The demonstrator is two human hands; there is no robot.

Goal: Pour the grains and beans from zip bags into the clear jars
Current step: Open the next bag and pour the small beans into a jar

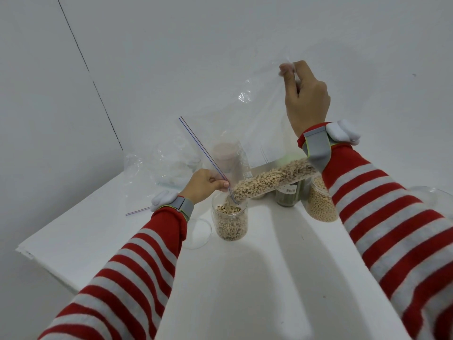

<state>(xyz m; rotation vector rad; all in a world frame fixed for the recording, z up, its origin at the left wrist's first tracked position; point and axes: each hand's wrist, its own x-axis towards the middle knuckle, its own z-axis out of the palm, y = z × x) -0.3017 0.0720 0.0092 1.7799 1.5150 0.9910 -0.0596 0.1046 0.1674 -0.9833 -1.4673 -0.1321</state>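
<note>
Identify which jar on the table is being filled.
The jar of black-eyed beans beside the left hand: the zip bag empties into it. The pale-bean jar and dark jar stand aside.

We're not getting any readable words, brands or numbers here. We're seeing one white barcode sticker (290,190) on the dark jar (287,200) standing behind the bean-filled edge of the zip bag (264,123). Its bars are showing, but any digits are coming out too small to read. We're also picking up faint printed outlines low on the bag's clear plastic, and nothing legible is showing inside them.
</note>
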